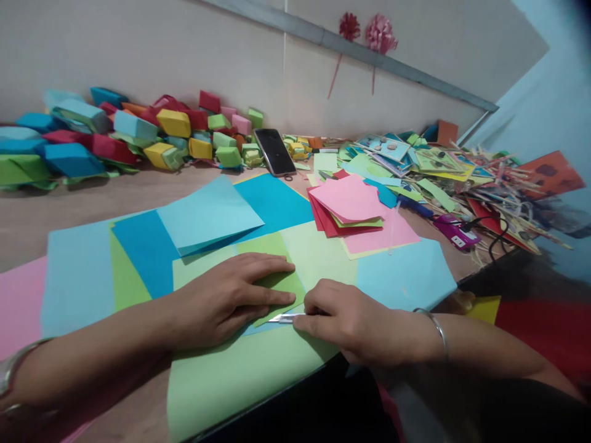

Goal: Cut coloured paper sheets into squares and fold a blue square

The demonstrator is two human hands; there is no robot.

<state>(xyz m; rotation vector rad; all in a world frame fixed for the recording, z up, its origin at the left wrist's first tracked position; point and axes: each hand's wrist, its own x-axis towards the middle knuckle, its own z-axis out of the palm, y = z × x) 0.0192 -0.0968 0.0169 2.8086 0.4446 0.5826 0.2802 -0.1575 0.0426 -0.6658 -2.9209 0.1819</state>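
My left hand [231, 295] lies with fingers stretched out over a green sheet of paper [286, 283], pressing it on the pile. Closed around a slim silver craft knife [285, 318] is my right hand [346, 317]; the handle is mostly hidden in the fist. The knife's pointed blade touches the near edge of the green sheet, just below my left fingertips. Beneath both hands are pale green paper [240, 375] and light blue paper. A folded light blue sheet [210, 212] rests beyond my left hand.
Small coloured paper boxes [175, 123] are heaped at the back left. A phone [274, 151] lies near the wall. Pink and red paper squares [348, 200] are stacked behind my right hand. Sticks and paper scraps [415, 160] clutter the right, near a purple plug adapter [457, 232].
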